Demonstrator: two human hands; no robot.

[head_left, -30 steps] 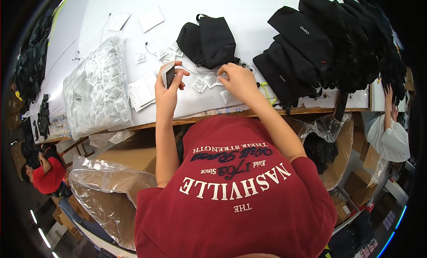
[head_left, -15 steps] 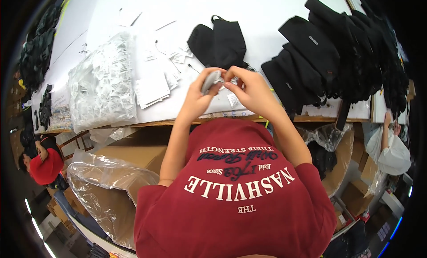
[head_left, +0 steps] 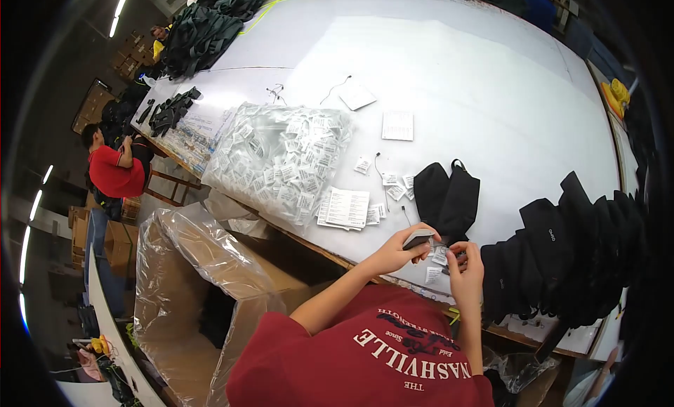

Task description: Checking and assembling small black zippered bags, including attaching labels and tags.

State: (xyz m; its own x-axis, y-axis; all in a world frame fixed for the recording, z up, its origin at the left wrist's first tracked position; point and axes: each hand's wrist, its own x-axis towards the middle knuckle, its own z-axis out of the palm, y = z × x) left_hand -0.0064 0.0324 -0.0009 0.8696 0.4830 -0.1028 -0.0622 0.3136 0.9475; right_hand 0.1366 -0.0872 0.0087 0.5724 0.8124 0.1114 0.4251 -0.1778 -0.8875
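Right hand [head_left: 467, 272] parts from left hand [head_left: 397, 255], baring labels [head_left: 439, 255]; left clutches grey device [head_left: 419, 237], right's grasp unclear, pouch [head_left: 460, 202] at twelve o'clock.

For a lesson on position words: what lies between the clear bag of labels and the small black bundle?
In the head view, small white labels, thin dark cords and a card stack lie between them.

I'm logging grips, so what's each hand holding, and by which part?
The left hand holds a small grey object, gripped around its sides. Whether the right hand pinches anything cannot be told.
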